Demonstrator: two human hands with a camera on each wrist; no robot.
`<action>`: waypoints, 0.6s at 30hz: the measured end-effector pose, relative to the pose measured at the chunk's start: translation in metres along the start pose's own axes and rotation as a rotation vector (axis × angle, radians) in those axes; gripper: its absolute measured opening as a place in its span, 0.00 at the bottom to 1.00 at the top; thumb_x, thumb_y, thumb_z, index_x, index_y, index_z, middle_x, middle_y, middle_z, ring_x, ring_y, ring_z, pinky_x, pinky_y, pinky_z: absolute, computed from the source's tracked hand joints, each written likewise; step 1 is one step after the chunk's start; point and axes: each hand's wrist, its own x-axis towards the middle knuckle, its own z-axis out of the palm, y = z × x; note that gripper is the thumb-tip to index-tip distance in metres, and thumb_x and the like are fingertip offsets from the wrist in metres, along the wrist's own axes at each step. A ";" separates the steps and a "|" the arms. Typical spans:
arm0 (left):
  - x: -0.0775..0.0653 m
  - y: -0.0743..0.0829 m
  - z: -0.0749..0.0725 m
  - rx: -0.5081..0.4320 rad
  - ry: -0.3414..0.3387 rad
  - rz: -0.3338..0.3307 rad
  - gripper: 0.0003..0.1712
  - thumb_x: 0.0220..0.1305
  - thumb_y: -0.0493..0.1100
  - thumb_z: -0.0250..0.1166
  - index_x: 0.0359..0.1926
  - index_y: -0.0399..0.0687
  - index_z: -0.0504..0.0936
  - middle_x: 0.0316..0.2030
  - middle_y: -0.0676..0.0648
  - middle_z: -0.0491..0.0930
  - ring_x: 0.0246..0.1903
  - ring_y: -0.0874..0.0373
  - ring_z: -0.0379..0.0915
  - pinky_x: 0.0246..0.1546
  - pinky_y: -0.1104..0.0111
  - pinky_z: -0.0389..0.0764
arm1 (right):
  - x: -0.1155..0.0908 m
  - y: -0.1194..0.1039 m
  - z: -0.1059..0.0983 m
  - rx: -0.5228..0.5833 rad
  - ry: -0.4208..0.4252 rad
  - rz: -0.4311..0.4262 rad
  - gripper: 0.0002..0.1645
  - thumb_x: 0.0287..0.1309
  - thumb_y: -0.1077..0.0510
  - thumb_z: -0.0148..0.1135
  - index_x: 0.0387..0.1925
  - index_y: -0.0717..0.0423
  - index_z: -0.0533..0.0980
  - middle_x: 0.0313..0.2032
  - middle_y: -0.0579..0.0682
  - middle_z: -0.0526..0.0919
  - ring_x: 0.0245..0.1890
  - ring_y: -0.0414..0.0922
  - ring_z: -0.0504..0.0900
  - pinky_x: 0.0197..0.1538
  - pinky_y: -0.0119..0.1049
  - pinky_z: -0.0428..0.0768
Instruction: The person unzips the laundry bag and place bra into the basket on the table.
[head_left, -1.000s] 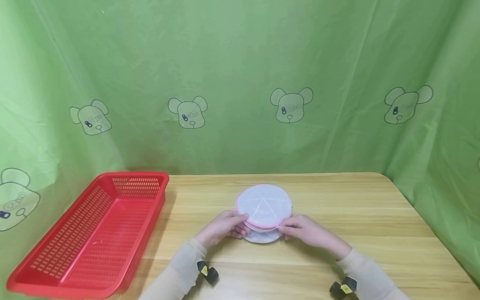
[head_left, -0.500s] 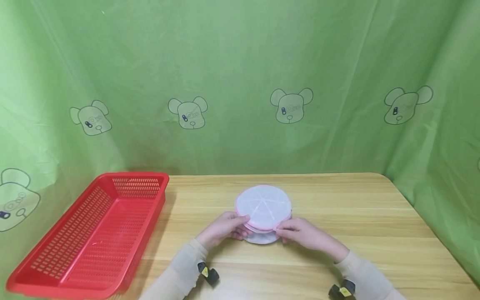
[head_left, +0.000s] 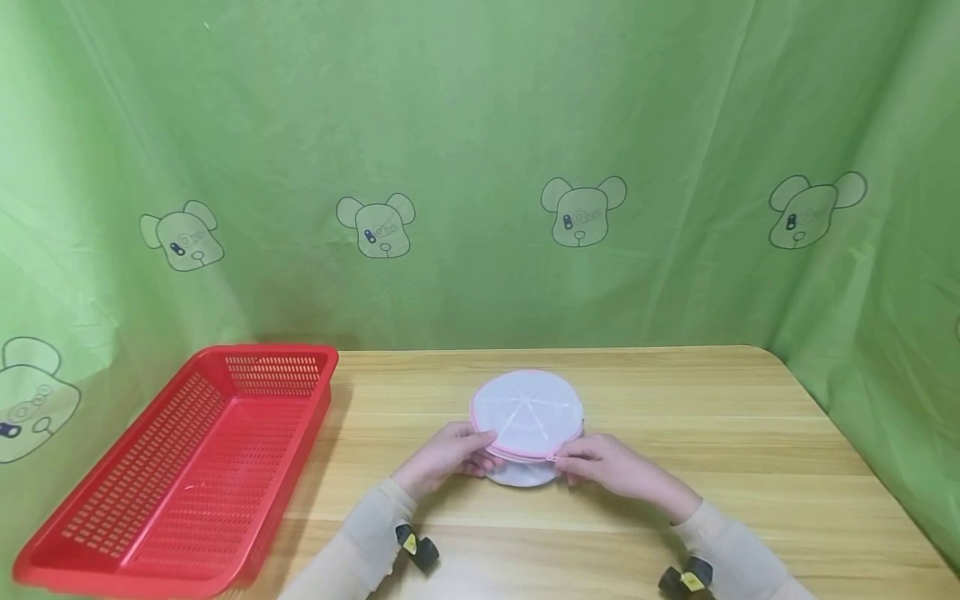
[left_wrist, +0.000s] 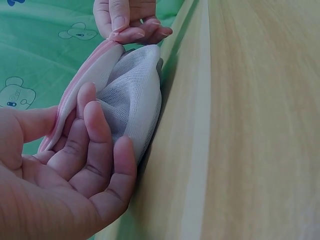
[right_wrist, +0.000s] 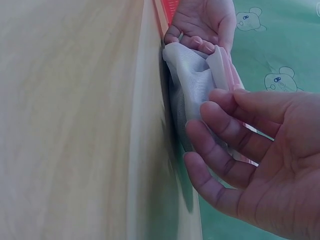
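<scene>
A round white mesh laundry bag (head_left: 527, 410) with a pink zip around its top rim stands on the table, its top tilted toward me. My left hand (head_left: 450, 454) grips the near left rim, thumb on top and fingers curled beneath. At the near right rim my right hand (head_left: 611, 468) pinches the small zip pull (head_left: 551, 457) between thumb and index finger. In the left wrist view the soft mesh side (left_wrist: 132, 85) sags in folds below the pink zip edge (left_wrist: 82, 72). The right wrist view shows the other right fingers loosely bent beside the mesh (right_wrist: 192, 85).
A red plastic basket (head_left: 281, 467) with slotted walls stands at the left of the wooden table (head_left: 750, 442). Behind and at the sides hangs a green curtain (head_left: 480, 108) printed with bear heads. Small black devices are strapped to both wrists.
My right hand has shifted slightly left and nearer along the rim with the zip pull, then held about still. The left hand keeps its grip, and the bag has barely moved.
</scene>
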 end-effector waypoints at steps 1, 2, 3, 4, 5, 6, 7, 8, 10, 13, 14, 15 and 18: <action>0.000 0.000 0.000 0.001 0.000 0.000 0.17 0.70 0.46 0.56 0.43 0.34 0.79 0.26 0.53 0.84 0.27 0.63 0.79 0.33 0.73 0.82 | 0.000 0.000 0.000 0.001 -0.001 0.000 0.14 0.67 0.52 0.56 0.33 0.55 0.82 0.25 0.52 0.82 0.25 0.37 0.74 0.31 0.28 0.76; 0.001 0.000 0.000 0.002 0.001 -0.001 0.17 0.70 0.46 0.56 0.44 0.34 0.79 0.26 0.53 0.84 0.27 0.63 0.79 0.33 0.73 0.82 | 0.000 0.000 0.000 0.001 -0.001 0.000 0.14 0.67 0.52 0.56 0.33 0.56 0.82 0.25 0.52 0.82 0.25 0.37 0.74 0.31 0.28 0.76; 0.001 0.000 0.000 0.006 0.000 0.003 0.17 0.70 0.46 0.56 0.44 0.34 0.79 0.26 0.53 0.84 0.27 0.63 0.79 0.33 0.73 0.82 | 0.000 0.000 -0.001 0.002 -0.003 -0.001 0.15 0.67 0.52 0.56 0.33 0.56 0.82 0.25 0.53 0.82 0.25 0.38 0.74 0.31 0.28 0.76; 0.001 0.000 0.000 0.006 0.000 0.003 0.17 0.70 0.46 0.56 0.44 0.33 0.79 0.26 0.53 0.84 0.27 0.63 0.79 0.33 0.73 0.82 | 0.000 0.000 -0.001 0.002 -0.004 0.000 0.15 0.67 0.52 0.56 0.33 0.56 0.82 0.25 0.53 0.82 0.25 0.38 0.74 0.31 0.28 0.76; 0.001 0.000 0.000 0.004 0.000 0.003 0.17 0.70 0.46 0.56 0.44 0.33 0.79 0.26 0.53 0.84 0.27 0.63 0.79 0.33 0.73 0.82 | 0.000 0.000 -0.001 0.000 -0.004 0.001 0.15 0.67 0.52 0.56 0.33 0.56 0.82 0.25 0.53 0.82 0.25 0.38 0.74 0.30 0.28 0.77; 0.001 0.000 -0.001 0.002 0.000 0.004 0.17 0.70 0.46 0.56 0.44 0.33 0.79 0.27 0.53 0.84 0.27 0.63 0.79 0.34 0.73 0.82 | 0.000 0.000 -0.002 0.002 -0.004 0.003 0.15 0.67 0.52 0.56 0.33 0.56 0.82 0.25 0.53 0.82 0.25 0.39 0.75 0.30 0.28 0.77; 0.001 0.000 -0.001 0.001 0.000 0.005 0.17 0.70 0.46 0.56 0.45 0.33 0.79 0.27 0.53 0.84 0.27 0.63 0.79 0.34 0.73 0.83 | 0.000 0.000 -0.002 0.002 -0.004 0.006 0.14 0.67 0.52 0.56 0.34 0.56 0.83 0.25 0.53 0.82 0.25 0.39 0.75 0.30 0.28 0.77; 0.001 0.000 -0.001 -0.001 -0.001 0.007 0.17 0.70 0.45 0.56 0.45 0.33 0.79 0.27 0.52 0.84 0.27 0.63 0.79 0.34 0.73 0.83 | 0.000 0.001 -0.003 0.000 -0.003 0.006 0.14 0.67 0.52 0.56 0.34 0.56 0.83 0.25 0.54 0.82 0.25 0.40 0.75 0.30 0.28 0.77; 0.001 0.000 -0.002 -0.005 0.000 0.007 0.17 0.70 0.45 0.56 0.45 0.33 0.79 0.27 0.52 0.84 0.28 0.63 0.79 0.36 0.72 0.83 | -0.001 0.001 -0.004 -0.001 -0.001 0.006 0.14 0.67 0.52 0.56 0.36 0.56 0.83 0.26 0.54 0.82 0.26 0.40 0.76 0.31 0.28 0.78; 0.001 0.000 -0.003 -0.003 0.002 0.010 0.18 0.70 0.46 0.56 0.46 0.32 0.78 0.27 0.52 0.84 0.28 0.63 0.79 0.37 0.72 0.84 | -0.001 0.002 -0.006 0.002 0.001 0.007 0.14 0.67 0.52 0.55 0.36 0.56 0.83 0.27 0.53 0.83 0.27 0.40 0.76 0.33 0.28 0.78; 0.001 0.000 -0.003 -0.002 0.003 0.011 0.18 0.70 0.46 0.56 0.46 0.32 0.78 0.27 0.52 0.84 0.28 0.63 0.79 0.38 0.71 0.84 | -0.001 0.003 -0.006 0.001 0.002 0.007 0.14 0.67 0.52 0.55 0.36 0.56 0.83 0.27 0.53 0.83 0.27 0.39 0.76 0.34 0.28 0.78; 0.001 0.001 -0.003 -0.001 0.005 0.011 0.18 0.70 0.46 0.56 0.45 0.32 0.78 0.27 0.52 0.84 0.28 0.63 0.79 0.38 0.71 0.84 | -0.001 0.003 -0.006 0.002 0.001 0.009 0.14 0.67 0.52 0.55 0.37 0.55 0.83 0.27 0.52 0.83 0.27 0.39 0.76 0.34 0.28 0.78; 0.001 0.000 -0.003 -0.002 0.011 0.012 0.18 0.70 0.46 0.56 0.45 0.32 0.78 0.27 0.52 0.83 0.28 0.63 0.79 0.38 0.71 0.84 | -0.001 0.003 -0.007 -0.003 0.001 0.012 0.14 0.67 0.52 0.55 0.36 0.55 0.83 0.27 0.51 0.83 0.28 0.38 0.76 0.34 0.27 0.77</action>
